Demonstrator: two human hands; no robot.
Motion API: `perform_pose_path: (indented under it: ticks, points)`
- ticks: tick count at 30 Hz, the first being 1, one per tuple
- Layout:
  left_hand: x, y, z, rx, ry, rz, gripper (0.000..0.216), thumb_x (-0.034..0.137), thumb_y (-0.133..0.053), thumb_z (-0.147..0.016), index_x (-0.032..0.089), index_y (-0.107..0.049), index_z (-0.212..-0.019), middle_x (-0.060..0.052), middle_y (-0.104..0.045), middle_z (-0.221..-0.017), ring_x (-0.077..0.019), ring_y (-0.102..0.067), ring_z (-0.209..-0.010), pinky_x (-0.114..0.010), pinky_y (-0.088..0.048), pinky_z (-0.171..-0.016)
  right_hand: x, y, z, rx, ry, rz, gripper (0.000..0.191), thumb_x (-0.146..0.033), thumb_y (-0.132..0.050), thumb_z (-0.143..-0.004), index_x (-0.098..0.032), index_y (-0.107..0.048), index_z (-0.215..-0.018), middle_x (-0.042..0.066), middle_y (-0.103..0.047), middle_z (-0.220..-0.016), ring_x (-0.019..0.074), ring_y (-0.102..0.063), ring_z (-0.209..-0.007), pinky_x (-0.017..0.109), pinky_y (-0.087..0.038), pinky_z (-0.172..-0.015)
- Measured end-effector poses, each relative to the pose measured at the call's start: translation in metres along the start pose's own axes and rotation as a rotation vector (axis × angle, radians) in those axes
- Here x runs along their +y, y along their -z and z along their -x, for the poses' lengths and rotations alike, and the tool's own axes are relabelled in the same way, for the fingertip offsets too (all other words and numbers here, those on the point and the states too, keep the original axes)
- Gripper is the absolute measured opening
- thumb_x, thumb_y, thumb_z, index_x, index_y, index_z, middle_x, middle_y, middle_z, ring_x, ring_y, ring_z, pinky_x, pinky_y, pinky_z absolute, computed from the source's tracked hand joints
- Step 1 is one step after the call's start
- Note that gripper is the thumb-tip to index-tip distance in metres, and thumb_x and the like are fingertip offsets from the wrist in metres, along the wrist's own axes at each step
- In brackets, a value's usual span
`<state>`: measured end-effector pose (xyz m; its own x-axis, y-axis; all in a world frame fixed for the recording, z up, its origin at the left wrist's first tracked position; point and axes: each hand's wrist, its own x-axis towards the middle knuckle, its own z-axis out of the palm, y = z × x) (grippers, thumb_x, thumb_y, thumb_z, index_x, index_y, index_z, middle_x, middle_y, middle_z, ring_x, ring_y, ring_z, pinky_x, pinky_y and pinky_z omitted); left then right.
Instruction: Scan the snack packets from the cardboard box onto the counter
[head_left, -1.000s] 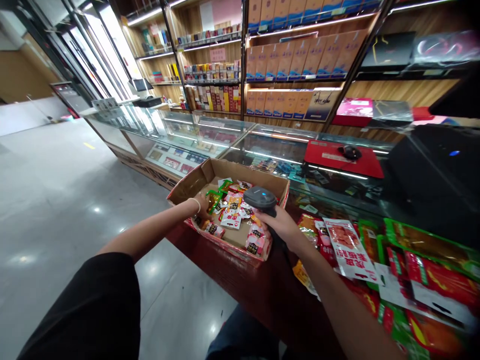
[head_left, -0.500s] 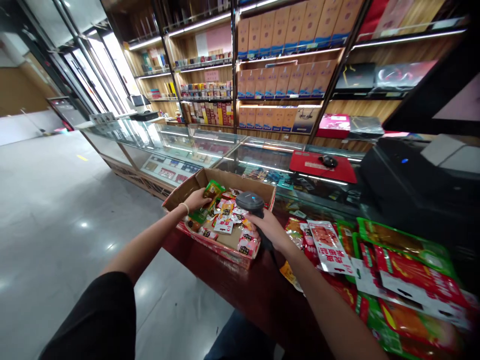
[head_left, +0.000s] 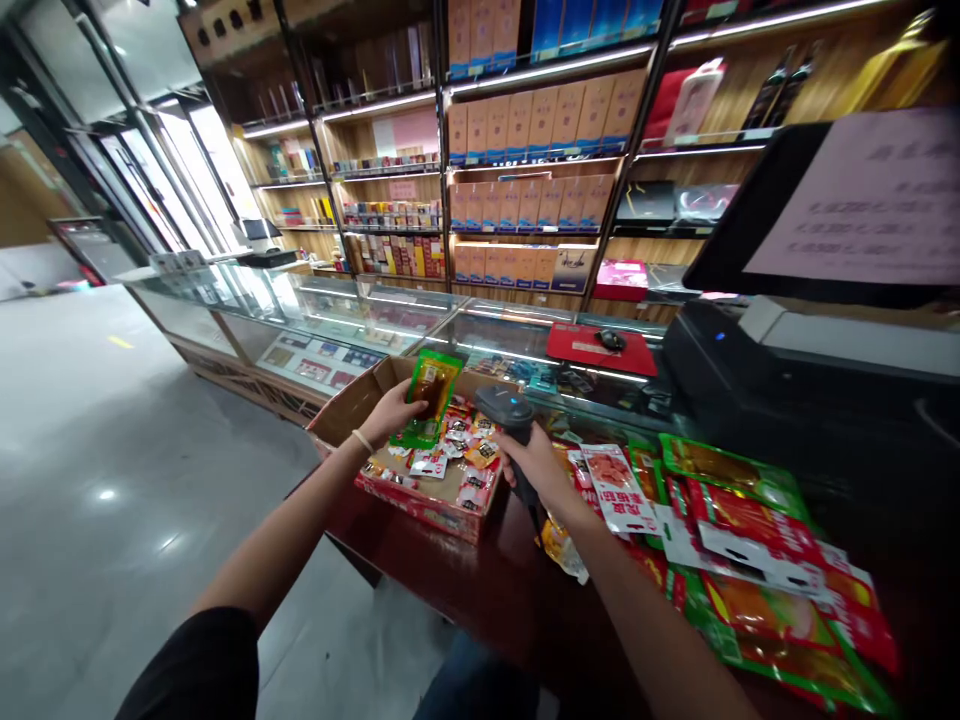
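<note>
My left hand [head_left: 391, 412] pinches a green-edged clear snack packet [head_left: 435, 392] with brown food inside, holding it raised over the cardboard box [head_left: 442, 522]. A handheld barcode scanner [head_left: 510, 412] is in my right hand [head_left: 541, 465], my fingers wrapped round its handle. Its head points left, toward the packet, and a small blue light shows on top. Several small white, red and orange snack packets [head_left: 429, 462] lie in the box below my left hand. To the right of my right hand, a white and red snack packet [head_left: 616, 488] lies on the counter.
A heap of red and green snack packets [head_left: 757, 540] covers the right of the dark red counter [head_left: 480, 600]. Behind it stand a black checkout machine [head_left: 750, 370] and a screen [head_left: 840, 210]. A mouse [head_left: 610, 340] rests on a red mat [head_left: 570, 345] on the glass case.
My left hand has lifted the green-edged packet up out of the box and turned it more upright. The scanner stays in my right hand. The view has shifted right and upward.
</note>
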<state>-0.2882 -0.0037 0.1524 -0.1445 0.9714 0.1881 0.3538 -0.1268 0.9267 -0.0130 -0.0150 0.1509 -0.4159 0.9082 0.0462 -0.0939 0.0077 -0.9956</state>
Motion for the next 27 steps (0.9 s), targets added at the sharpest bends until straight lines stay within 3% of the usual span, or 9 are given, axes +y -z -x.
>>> perform_pose_path:
  ticks: [4, 8, 12, 15, 19, 23, 27]
  points:
    - [0.014, -0.021, 0.004, -0.048, -0.122, -0.381, 0.037, 0.034, -0.063, -0.075, 0.017, -0.062, -0.107, -0.006, -0.069, -0.101, -0.0259, -0.063, -0.095, -0.037, -0.048, -0.087, -0.017, 0.025, 0.026, 0.01, 0.047, 0.124, 0.038, -0.045, -0.067, -0.079, -0.024, -0.045, -0.102, -0.011, -0.052, -0.051, 0.0104, -0.048, -0.035, 0.019, -0.038, -0.033]
    - [0.03, -0.044, 0.006, -0.095, -0.159, -0.489, 0.031, 0.035, -0.059, -0.077, 0.018, -0.062, -0.103, -0.005, -0.069, -0.098, -0.0238, -0.063, -0.09, -0.033, -0.046, -0.081, -0.025, 0.045, 0.05, 0.004, 0.003, 0.237, 0.034, -0.046, -0.066, -0.081, -0.023, -0.048, -0.098, -0.009, -0.053, -0.05, 0.0112, -0.05, -0.036, 0.021, -0.039, -0.035]
    - [0.045, -0.063, 0.004, -0.098, -0.128, -0.614, 0.025, 0.037, -0.056, -0.078, 0.016, -0.062, -0.091, -0.001, -0.066, -0.081, -0.0198, -0.06, -0.074, -0.03, -0.044, -0.07, -0.027, 0.058, 0.065, 0.04, -0.03, 0.306, 0.028, -0.042, -0.068, -0.078, -0.022, -0.05, -0.087, -0.007, -0.052, -0.046, 0.012, -0.05, -0.035, 0.023, -0.041, -0.036]
    - [0.055, -0.075, 0.006, -0.122, -0.171, -0.602, 0.028, 0.038, -0.056, -0.079, 0.016, -0.064, -0.094, -0.002, -0.068, -0.084, -0.0209, -0.062, -0.078, -0.03, -0.045, -0.072, -0.026, 0.069, 0.074, 0.075, -0.04, 0.261, 0.03, -0.043, -0.069, -0.078, -0.023, -0.048, -0.088, -0.008, -0.052, -0.047, 0.0125, -0.05, -0.036, 0.023, -0.04, -0.035]
    - [0.073, -0.098, 0.011, -0.172, -0.298, -0.439, 0.039, 0.037, -0.057, -0.082, 0.021, -0.063, -0.116, -0.003, -0.071, -0.108, -0.0235, -0.065, -0.096, -0.033, -0.047, -0.086, -0.027, 0.093, 0.096, 0.194, -0.029, 0.214, 0.037, -0.043, -0.072, -0.075, -0.023, -0.05, -0.098, -0.008, -0.054, -0.049, 0.0126, -0.05, -0.035, 0.023, -0.04, -0.034]
    - [0.092, -0.147, 0.011, -0.255, -0.415, -0.351, 0.039, 0.037, -0.056, -0.085, 0.022, -0.064, -0.12, -0.003, -0.07, -0.115, -0.0232, -0.064, -0.102, -0.032, -0.048, -0.09, -0.026, 0.135, 0.134, 0.379, 0.004, 0.145, 0.037, -0.041, -0.073, -0.074, -0.024, -0.05, -0.097, -0.009, -0.053, -0.049, 0.0118, -0.049, -0.036, 0.022, -0.04, -0.035]
    - [0.111, -0.226, 0.017, -0.37, -0.584, -0.354, 0.032, 0.036, -0.056, -0.088, 0.021, -0.067, -0.113, -0.006, -0.07, -0.108, -0.0223, -0.064, -0.097, -0.034, -0.049, -0.088, -0.019, 0.186, 0.186, 0.598, -0.04, 0.081, 0.034, -0.045, -0.073, -0.074, -0.024, -0.052, -0.09, -0.008, -0.053, -0.049, 0.012, -0.047, -0.034, 0.023, -0.038, -0.032]
